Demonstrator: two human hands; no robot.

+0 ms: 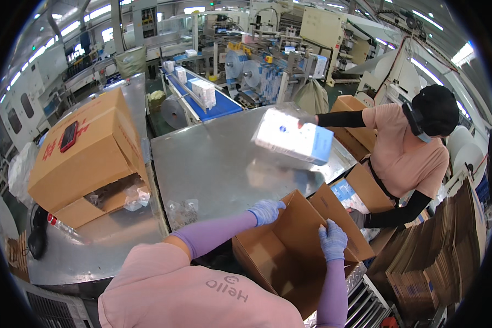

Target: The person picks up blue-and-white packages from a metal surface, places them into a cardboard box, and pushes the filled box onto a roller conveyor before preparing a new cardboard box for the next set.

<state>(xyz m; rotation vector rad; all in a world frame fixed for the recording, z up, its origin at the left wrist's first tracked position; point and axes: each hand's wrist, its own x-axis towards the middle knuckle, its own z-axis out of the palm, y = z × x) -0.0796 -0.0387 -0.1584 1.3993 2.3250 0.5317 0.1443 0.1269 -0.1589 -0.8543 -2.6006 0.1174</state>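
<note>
An open cardboard carton point(299, 223) stands in front of me below the table's edge, its brown inner walls and base showing. My left hand point(266, 212), in a blue-and-white knit glove, grips the carton's upper rim at its far left corner. On the right side, my right hand point(333, 241), gloved alike, has its fingers over the top edge of the carton wall. Beyond the carton, a co-worker's hand point(306, 119) holds a white-and-blue plastic-wrapped pack point(289, 137) above the metal table point(205, 164). The pack is blurred.
A large cardboard box point(86, 151) at left bears a phone point(69, 136). A plastic bottle point(67, 229) lies nearby. The co-worker point(410, 147) stands at another carton point(367, 186). Flattened cartons point(430, 246) and a roller conveyor point(365, 299) are at right. A blue belt point(213, 110) carries packs.
</note>
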